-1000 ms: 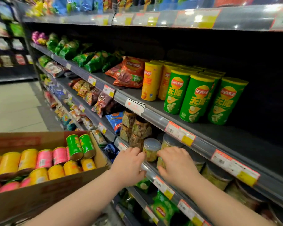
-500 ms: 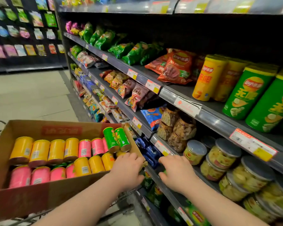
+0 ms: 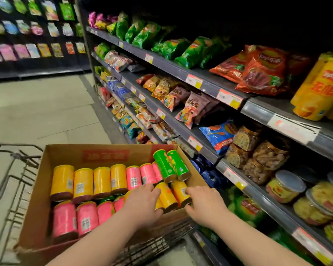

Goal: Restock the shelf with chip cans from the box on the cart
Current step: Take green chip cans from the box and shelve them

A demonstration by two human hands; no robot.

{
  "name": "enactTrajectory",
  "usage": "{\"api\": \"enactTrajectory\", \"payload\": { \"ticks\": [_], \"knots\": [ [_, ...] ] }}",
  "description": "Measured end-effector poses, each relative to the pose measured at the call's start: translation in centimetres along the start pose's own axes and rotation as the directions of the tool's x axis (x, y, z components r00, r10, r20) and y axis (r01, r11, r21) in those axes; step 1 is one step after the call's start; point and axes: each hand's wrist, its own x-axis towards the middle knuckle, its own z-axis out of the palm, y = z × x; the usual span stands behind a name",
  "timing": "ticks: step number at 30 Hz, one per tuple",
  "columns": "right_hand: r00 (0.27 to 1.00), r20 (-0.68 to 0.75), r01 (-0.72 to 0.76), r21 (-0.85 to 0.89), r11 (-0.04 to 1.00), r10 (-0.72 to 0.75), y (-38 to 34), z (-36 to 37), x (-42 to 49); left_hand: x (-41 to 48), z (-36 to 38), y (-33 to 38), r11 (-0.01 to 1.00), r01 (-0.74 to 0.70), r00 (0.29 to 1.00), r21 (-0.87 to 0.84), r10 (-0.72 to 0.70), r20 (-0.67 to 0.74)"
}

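Chip cans (image 3: 102, 181) in yellow, pink and green lie on their sides in the cardboard box (image 3: 104, 152) on the wire cart (image 3: 152, 244), beside the shelf (image 3: 167, 64). Left hand (image 3: 142, 204) and right hand (image 3: 204, 204), fingers loosely spread and gripping nothing, flank two yellow cans (image 3: 167, 196) at the box's near right corner.

Pale tiled floor (image 3: 37, 112) meets a dark wall (image 3: 37, 71) hung with packets (image 3: 32, 50).

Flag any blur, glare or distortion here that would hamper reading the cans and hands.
Head view: wide-angle distortion bows the shelf rails; at its right edge the jars and price tags are motion-smeared; the chip cans in the box, the left hand and right hand are evenly lit, slightly soft, without glare.
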Motion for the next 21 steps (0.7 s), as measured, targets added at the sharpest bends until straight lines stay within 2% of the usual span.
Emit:
{"api": "enactTrajectory", "payload": {
  "ticks": [11, 17, 21],
  "knots": [
    [0.989, 0.144, -0.013, 0.012, 1.000, 0.011, 0.9, 1.6, 5.0, 2.5, 2.2, -2.7, 0.994, 0.041, 0.996, -0.101, -0.032, 0.086],
    [0.977, 0.211, 0.022, 0.014, 1.000, -0.024, 2.5, 1.9, 11.6, 5.0, 2.9, -6.0, 0.970, 0.199, 0.975, -0.139, -0.182, 0.126],
    [0.968, 0.250, 0.030, 0.015, 0.999, -0.032, 4.1, 2.2, 16.6, 8.3, 3.0, -6.7, 0.958, 0.255, 0.956, -0.133, -0.229, 0.183]
  ]
}}
